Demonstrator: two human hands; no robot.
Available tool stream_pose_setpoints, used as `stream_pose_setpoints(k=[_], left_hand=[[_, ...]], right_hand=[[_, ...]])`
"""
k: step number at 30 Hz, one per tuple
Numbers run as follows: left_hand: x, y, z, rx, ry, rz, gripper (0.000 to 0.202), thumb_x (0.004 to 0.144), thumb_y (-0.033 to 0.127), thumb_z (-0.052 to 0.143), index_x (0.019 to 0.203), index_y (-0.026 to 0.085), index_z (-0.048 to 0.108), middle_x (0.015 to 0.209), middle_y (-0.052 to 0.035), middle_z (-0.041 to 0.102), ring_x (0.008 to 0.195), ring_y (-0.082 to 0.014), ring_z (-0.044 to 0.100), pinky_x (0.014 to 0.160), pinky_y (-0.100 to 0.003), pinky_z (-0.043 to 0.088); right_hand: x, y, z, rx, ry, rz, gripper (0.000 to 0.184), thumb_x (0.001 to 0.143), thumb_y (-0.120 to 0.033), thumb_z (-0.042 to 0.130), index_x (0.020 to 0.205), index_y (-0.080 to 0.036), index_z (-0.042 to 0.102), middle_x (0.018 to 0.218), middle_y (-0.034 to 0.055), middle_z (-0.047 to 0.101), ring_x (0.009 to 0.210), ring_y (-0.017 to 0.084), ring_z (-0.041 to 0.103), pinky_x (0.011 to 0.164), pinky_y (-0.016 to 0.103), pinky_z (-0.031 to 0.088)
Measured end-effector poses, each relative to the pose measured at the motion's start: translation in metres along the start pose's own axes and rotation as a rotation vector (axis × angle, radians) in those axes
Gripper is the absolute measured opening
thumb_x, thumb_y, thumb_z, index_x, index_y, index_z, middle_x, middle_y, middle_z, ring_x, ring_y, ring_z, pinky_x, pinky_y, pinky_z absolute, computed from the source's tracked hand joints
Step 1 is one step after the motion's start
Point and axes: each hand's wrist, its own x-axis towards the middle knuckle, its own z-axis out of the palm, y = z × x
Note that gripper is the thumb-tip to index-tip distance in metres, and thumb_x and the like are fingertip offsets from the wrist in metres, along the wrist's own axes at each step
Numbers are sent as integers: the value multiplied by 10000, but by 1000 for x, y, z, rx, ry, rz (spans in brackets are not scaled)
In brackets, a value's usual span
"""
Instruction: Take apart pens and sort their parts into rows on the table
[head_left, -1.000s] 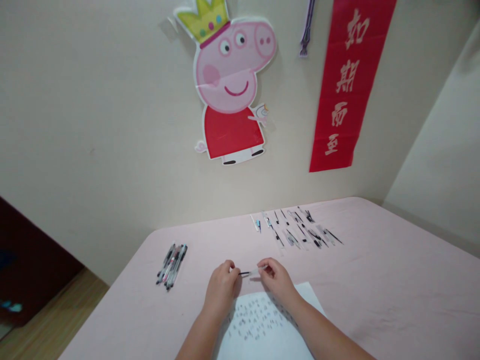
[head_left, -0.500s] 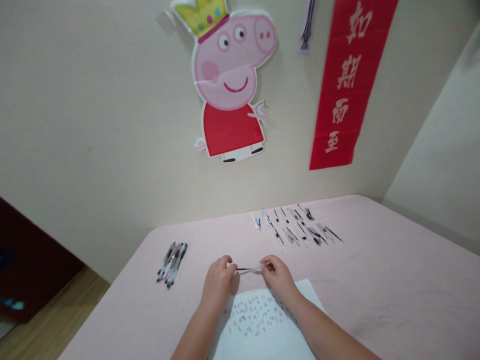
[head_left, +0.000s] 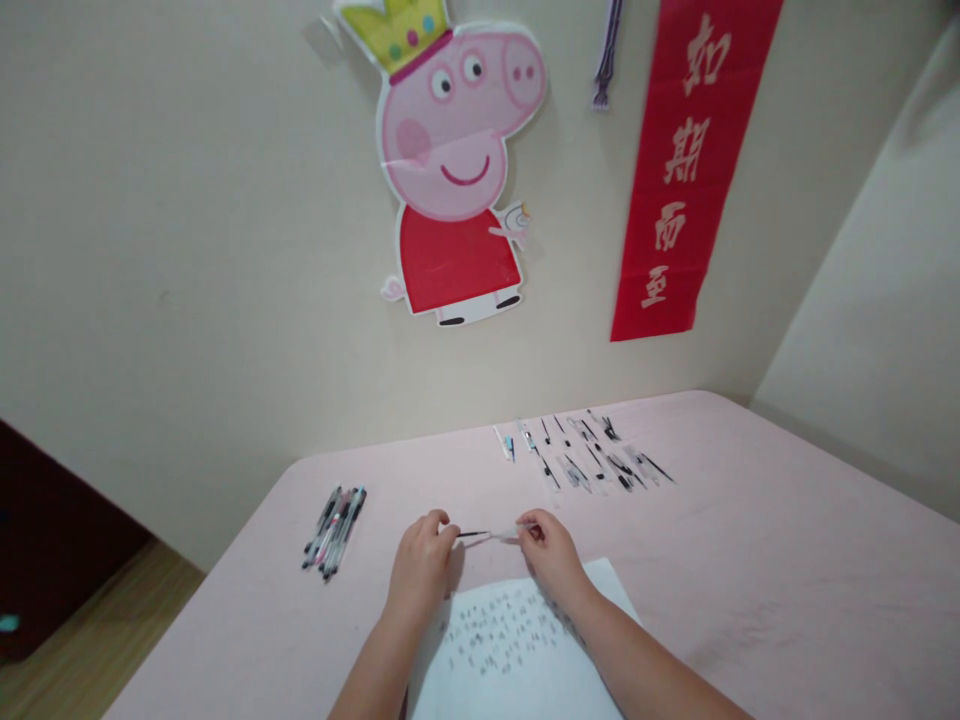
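Observation:
Above the top edge of the written sheet, my two hands face each other a short way apart. The fingertips of my left hand point(head_left: 421, 562) pinch the dark end of a thin pen refill point(head_left: 472, 533). My right hand point(head_left: 555, 558) is closed on a clear, whitish pen barrel point(head_left: 507, 534). The refill's pale end points at the barrel and meets it in line between the hands; whether its tip is still inside is too small to tell. Under my wrists lies a white paper sheet point(head_left: 517, 690) with rows of handwritten marks.
A bundle of pens point(head_left: 335, 532) lies on the pink-covered table point(head_left: 750, 560) at the left. Toward the back, several taken-apart pen pieces point(head_left: 574, 470) are laid out in rows. Behind the table rises a wall with a cartoon pig cutout point(head_left: 459, 260) and a red banner point(head_left: 675, 200).
My left hand has moved slightly left with the refill, widening the gap between my hands. More of the refill and barrel shows. The whole view has shifted a little.

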Motion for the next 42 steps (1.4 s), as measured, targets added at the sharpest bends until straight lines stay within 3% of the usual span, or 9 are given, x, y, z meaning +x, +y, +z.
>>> stream_pose_setpoints(k=[13, 26, 35, 42], left_hand=[[1, 10, -5, 23, -104, -72, 265, 862, 126, 461, 953, 226, 690, 887, -60, 612, 829, -198, 579, 724, -292, 402], [5, 18, 2, -83, -146, -100, 356, 870, 105, 444, 1174, 212, 597, 1000, -66, 641, 937, -188, 596, 802, -275, 415], [6, 9, -17, -109, -193, -95, 247, 783, 46, 494, 926, 179, 645, 935, -55, 649, 914, -183, 586, 805, -264, 406], [8, -9, -11, -98, -194, -79, 224, 737, -2, 483, 781, 166, 624, 932, -50, 610, 863, -145, 571, 767, -224, 397]], right_hand=[[-1, -5, -2, -2, -4, -4, 166, 678, -273, 509, 764, -183, 618, 627, 16, 586, 585, 181, 546, 564, 280, 419], [-3, -15, -4, 33, -107, -41, 149, 676, -260, 542, 763, -177, 631, 686, 29, 612, 627, 176, 556, 604, 274, 438], [-3, -14, -5, 3, -119, -72, 164, 681, -255, 533, 770, -169, 640, 712, 40, 611, 616, 174, 539, 600, 281, 431], [-2, -13, -5, 7, -111, -59, 170, 682, -263, 530, 768, -173, 645, 687, 33, 602, 623, 178, 543, 598, 280, 430]])
